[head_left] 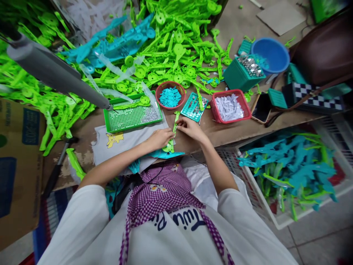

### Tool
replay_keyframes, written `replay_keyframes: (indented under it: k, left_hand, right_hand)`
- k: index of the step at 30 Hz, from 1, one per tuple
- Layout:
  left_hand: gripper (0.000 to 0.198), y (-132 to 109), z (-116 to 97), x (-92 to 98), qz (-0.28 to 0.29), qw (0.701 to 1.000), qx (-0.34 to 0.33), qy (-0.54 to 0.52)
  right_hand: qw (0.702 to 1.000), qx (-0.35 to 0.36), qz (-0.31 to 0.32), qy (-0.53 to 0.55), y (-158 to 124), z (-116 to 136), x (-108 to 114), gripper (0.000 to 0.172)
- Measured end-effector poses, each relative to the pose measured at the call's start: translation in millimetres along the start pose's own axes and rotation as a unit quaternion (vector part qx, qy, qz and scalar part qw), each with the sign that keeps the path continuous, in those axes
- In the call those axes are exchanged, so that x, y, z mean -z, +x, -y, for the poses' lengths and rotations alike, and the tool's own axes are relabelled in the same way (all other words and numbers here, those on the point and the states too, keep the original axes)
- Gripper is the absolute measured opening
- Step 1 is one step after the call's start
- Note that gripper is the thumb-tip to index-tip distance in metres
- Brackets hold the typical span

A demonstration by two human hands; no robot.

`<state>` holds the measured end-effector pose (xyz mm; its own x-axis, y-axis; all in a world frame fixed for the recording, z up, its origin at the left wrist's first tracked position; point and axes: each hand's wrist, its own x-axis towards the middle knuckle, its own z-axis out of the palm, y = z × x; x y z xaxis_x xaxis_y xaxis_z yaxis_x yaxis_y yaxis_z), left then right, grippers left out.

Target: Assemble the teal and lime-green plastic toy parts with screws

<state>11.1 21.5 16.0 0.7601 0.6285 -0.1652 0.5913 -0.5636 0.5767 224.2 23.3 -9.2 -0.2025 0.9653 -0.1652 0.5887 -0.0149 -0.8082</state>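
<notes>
A lime-green plastic part (174, 125) with a round end stands between my hands at the table's front edge. The fingers of my left hand (162, 138) are closed on its lower portion. My right hand (189, 128) pinches at its upper right side; whether a smaller piece sits in those fingertips is too small to tell. Below them, a blue plastic part (167, 154) lies over the edge. Just ahead are a green perforated tray (124, 119) with tiny metal bits, a red round basket (171, 107) of blue pieces, and a teal tray (190, 117) with shiny discs.
Green parts (176, 55) heap across the back. A grey electric screwdriver (60, 70) hangs at left, above a hammer (59, 162). Right are a red basket (246, 117) of white pieces, a blue bowl (278, 55), a phone (261, 108) and a floor crate (284, 224) of finished-looking coloured parts.
</notes>
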Motion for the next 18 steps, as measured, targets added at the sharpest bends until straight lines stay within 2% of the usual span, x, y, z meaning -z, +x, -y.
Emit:
replay_keyframes:
  k: [4, 6, 10, 13, 18]
  left_hand:
    - [0.03, -0.4, 2.6, 7.0, 0.06, 0.994, -0.035, 0.082]
    - [0.034, -1.4, 2.2, 9.0, 0.075, 0.991, -0.037, 0.108]
    - [0.036, -3.1, -0.1, 10.7, 0.079, 0.99, -0.034, 0.115]
    - [0.037, -3.6, -0.3, 10.4, 0.072, 0.99, -0.037, 0.113]
    - [0.036, -3.6, 2.4, 8.0, 0.063, 0.991, -0.039, 0.113]
  right_hand:
    - [0.998, 0.035, -0.045, 0.009, -3.2, -12.8, -4.5, 0.027]
    - [0.996, 0.03, -0.077, 0.031, -4.9, -16.7, -8.3, 0.027]
    - [0.984, -0.027, -0.151, 0.09, -9.9, -19.2, -14.9, 0.027]
    - [0.979, -0.052, -0.167, 0.104, -11.4, -15.3, -19.7, 0.027]
    - [0.974, -0.094, -0.201, 0.051, -2.2, -3.0, -25.6, 0.019]
